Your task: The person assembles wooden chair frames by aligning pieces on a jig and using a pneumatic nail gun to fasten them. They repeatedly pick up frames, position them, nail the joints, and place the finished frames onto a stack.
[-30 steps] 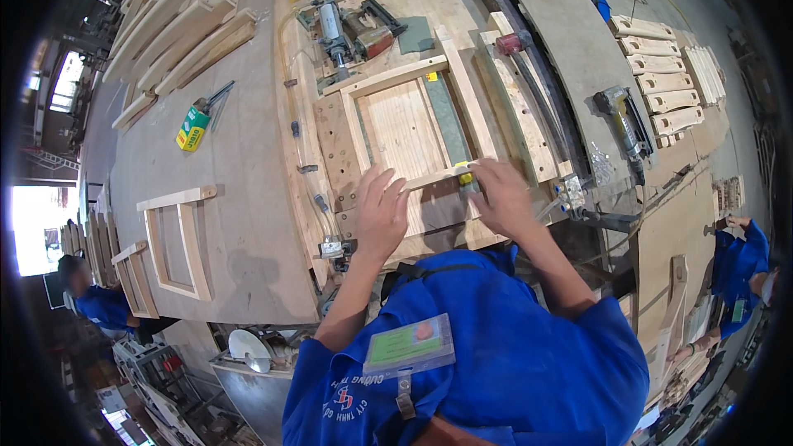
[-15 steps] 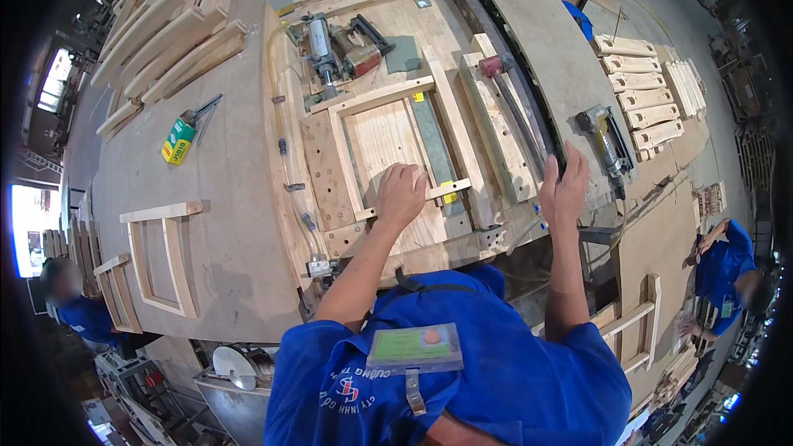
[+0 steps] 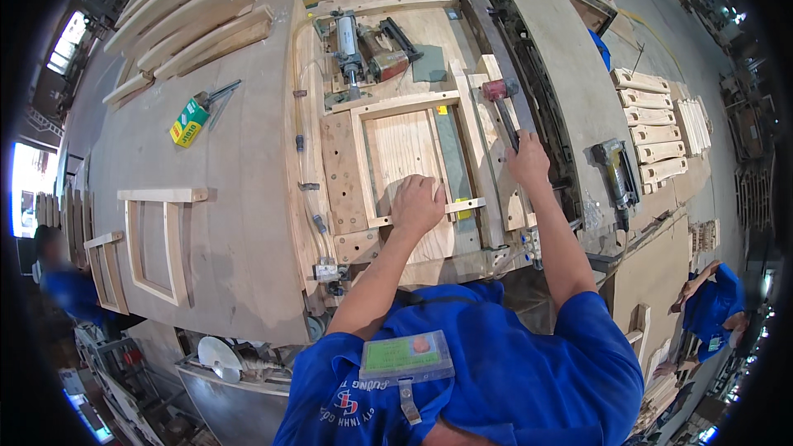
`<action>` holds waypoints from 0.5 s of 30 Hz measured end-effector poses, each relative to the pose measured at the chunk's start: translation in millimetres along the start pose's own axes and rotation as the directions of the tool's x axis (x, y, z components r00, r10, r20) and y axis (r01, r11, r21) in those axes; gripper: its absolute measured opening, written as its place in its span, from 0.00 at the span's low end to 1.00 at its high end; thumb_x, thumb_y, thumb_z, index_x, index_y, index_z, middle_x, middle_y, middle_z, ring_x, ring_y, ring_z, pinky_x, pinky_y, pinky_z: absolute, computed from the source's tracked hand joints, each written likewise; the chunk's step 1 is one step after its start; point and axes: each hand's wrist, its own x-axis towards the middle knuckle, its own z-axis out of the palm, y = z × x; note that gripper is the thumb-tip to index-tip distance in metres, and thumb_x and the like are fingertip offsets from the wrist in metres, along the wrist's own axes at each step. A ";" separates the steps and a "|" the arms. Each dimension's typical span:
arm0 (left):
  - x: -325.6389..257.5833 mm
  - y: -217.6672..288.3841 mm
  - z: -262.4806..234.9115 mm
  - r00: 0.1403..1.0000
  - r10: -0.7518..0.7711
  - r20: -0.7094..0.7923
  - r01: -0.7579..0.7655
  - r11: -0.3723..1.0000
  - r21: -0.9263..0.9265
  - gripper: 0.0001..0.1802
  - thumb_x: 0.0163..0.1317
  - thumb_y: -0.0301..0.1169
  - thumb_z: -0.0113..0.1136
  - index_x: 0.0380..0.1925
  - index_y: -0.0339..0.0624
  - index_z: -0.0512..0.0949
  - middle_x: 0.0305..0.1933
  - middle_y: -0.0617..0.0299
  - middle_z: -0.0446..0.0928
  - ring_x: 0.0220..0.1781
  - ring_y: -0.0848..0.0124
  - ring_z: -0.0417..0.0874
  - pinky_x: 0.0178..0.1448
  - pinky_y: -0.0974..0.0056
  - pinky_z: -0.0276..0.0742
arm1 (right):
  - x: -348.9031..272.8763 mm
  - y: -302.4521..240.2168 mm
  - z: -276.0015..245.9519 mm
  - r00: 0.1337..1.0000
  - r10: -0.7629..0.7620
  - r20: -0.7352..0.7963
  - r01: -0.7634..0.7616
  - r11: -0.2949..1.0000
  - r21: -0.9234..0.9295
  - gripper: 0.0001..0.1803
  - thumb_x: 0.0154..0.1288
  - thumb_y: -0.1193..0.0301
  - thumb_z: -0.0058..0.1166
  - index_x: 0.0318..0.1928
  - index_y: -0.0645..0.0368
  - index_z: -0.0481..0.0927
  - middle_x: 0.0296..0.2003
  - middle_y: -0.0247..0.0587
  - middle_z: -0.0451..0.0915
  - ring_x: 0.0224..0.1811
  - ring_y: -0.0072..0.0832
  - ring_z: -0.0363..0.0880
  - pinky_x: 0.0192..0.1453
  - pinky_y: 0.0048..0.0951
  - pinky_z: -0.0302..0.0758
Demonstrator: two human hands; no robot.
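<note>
A pale wooden frame (image 3: 405,105) lies in a jig on the workbench in front of me. My left hand (image 3: 419,202) rests at its near rail, fingers curled over the wood. To the right, my right hand (image 3: 529,158) is closed round the handle end of a mallet (image 3: 496,90) with a dark red head. The mallet lies lengthwise on the jig's right side, its head pointing away from me. Beyond the frame lie a pneumatic cylinder (image 3: 349,45) and a red-and-black nail gun (image 3: 388,62).
Another nail gun (image 3: 615,177) lies on the right board. On the left table are a green-and-yellow box (image 3: 189,123), a wooden frame (image 3: 169,252) and stacked curved slats (image 3: 198,25). Slotted slats (image 3: 657,134) are piled at right. One co-worker (image 3: 714,310) is at right, another (image 3: 70,289) at left.
My right hand has moved left from above the right board and taken hold of the mallet handle. My left hand stays on the frame. The whole view has shifted slightly.
</note>
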 end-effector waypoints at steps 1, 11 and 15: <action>0.2 -0.1 -0.1 1.000 -0.002 0.005 0.002 1.000 0.002 0.19 0.71 0.42 0.60 0.48 0.37 0.86 0.53 0.48 0.82 0.61 0.53 0.80 0.67 0.50 0.76 | 3.5 1.9 7.4 1.000 0.001 -0.030 -0.001 1.000 0.016 0.25 0.67 0.63 0.65 0.62 0.56 0.78 0.51 0.53 0.81 0.55 0.56 0.84 0.58 0.53 0.81; -0.8 -4.0 -2.2 0.999 0.033 -0.009 -0.032 0.997 0.071 0.17 0.71 0.40 0.60 0.46 0.39 0.87 0.51 0.50 0.83 0.60 0.52 0.81 0.66 0.51 0.77 | -56.3 -46.2 -98.0 0.903 0.071 0.424 -0.416 0.392 0.821 0.15 0.84 0.60 0.50 0.51 0.61 0.79 0.25 0.28 0.73 0.23 0.18 0.70 0.26 0.23 0.67; -1.1 0.5 -3.0 0.999 0.042 0.013 -0.042 0.999 0.004 0.17 0.70 0.40 0.62 0.47 0.39 0.87 0.52 0.53 0.84 0.61 0.55 0.81 0.68 0.51 0.76 | -122.2 -69.8 -203.6 0.997 0.035 -0.062 0.038 0.472 0.881 0.16 0.87 0.59 0.46 0.53 0.61 0.77 0.26 0.24 0.70 0.20 0.10 0.62 0.22 0.19 0.59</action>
